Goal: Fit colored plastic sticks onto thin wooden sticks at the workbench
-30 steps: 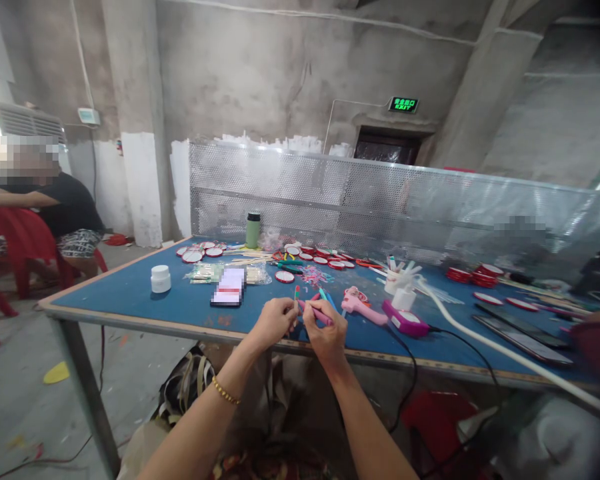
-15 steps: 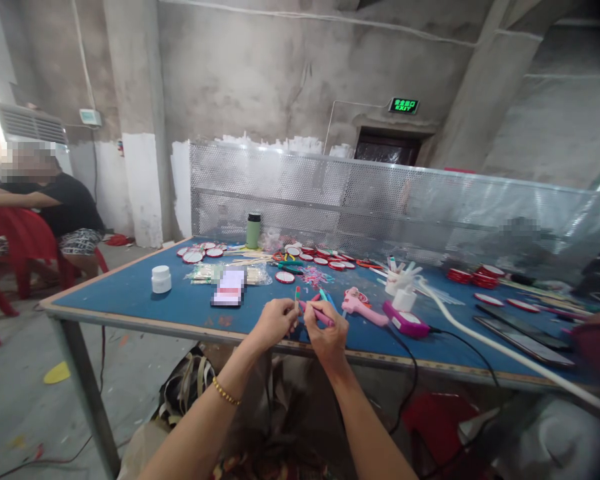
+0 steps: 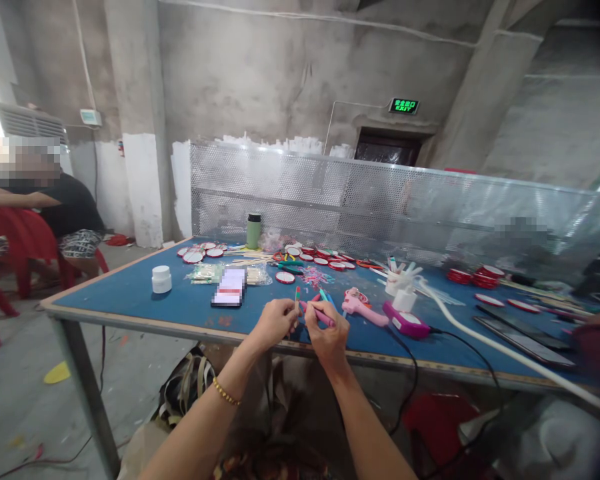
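My left hand (image 3: 275, 320) is closed in a pinch round a thin stick (image 3: 297, 294) whose upper end shows red and green. Its lower part is hidden by my fingers. Close beside it, my right hand (image 3: 330, 339) grips a pink pen (image 3: 324, 317) like a writing tool, with the tip pointing toward the stick. Whether the tip touches the stick I cannot tell. Just beyond my right hand lie blue pens (image 3: 327, 297). A pink glue gun (image 3: 365, 308) rests to the right of them.
On the blue table (image 3: 130, 303) are a white jar (image 3: 161, 279), a phone (image 3: 229, 288), red-rimmed discs (image 3: 285, 277) and a green bottle (image 3: 253, 231). A purple box (image 3: 407, 321) with a cable and a white hose (image 3: 480, 340) lie right. A person (image 3: 70, 207) sits far left.
Almost nothing differs. My right hand has shifted very slightly with the pink pen; my left hand keeps its place on the stick.
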The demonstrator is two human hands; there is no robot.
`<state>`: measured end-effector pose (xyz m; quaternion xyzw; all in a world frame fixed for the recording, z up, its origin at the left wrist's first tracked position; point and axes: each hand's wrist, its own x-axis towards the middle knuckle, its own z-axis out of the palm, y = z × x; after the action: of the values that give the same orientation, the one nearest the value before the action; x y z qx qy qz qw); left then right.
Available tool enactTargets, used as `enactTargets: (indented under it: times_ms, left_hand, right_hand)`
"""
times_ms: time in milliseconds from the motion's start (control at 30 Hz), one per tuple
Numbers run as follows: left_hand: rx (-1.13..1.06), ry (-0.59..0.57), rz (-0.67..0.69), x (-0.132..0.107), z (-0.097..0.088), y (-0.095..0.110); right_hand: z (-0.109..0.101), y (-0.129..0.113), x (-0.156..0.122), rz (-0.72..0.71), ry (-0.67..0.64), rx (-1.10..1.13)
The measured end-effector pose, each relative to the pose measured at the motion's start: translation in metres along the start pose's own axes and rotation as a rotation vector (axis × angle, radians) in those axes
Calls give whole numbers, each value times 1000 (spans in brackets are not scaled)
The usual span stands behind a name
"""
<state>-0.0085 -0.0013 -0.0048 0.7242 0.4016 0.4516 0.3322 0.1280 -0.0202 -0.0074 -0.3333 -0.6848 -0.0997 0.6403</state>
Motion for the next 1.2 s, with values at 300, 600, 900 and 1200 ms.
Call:
enactTargets:
  times_ms: [300, 600, 900, 1200]
  left_hand:
    - [5, -3, 0, 0, 0, -1]
    - [11, 0, -6, 1, 1, -2]
    - [-16, -1, -11, 1, 1, -2]
    - [-10, 0, -12, 0, 0, -1]
  right_hand:
    - [0, 0, 0, 9, 6, -24]
    - [-1, 0, 0, -1, -9, -3]
    - [0, 0, 0, 4, -7, -13]
    - [0, 0, 1, 14, 8, -10]
